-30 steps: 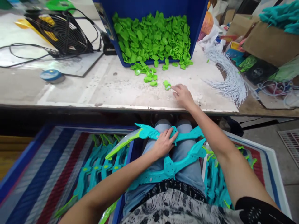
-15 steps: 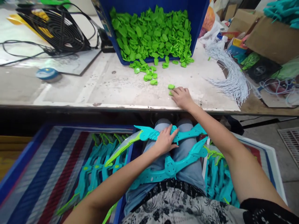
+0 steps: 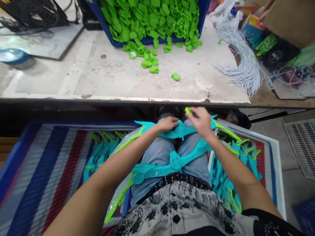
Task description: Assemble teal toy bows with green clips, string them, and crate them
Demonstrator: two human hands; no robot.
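Observation:
Across my lap lie two teal plastic bow-shaped parts with lime-green limbs, the far bow-shaped part (image 3: 194, 129) over my knees and the near bow-shaped part (image 3: 162, 171) closer to my waist. My left hand (image 3: 168, 124) is closed on the far one, just left of its round hub, with the fingertips curled over its edge. Above this part's right half, my right hand (image 3: 202, 122) pinches a small lime-green plastic piece (image 3: 188, 110) between thumb and fingers. Another small green piece (image 3: 175, 76) lies alone on the worktable (image 3: 98, 82).
A blue bin (image 3: 108, 37) heaped with green pieces stands on the table, several spilled before it. White strings (image 3: 246, 68) lie at right. Crates beside my legs, a blue crate (image 3: 22, 144) and a white crate (image 3: 277, 157), hold more teal parts. A fan (image 3: 36, 13) stands at back left.
My right hand has come back from the tabletop to above my lap with one green piece. My left hand's fingers have curled round the far bow-shaped part. The view has tilted down.

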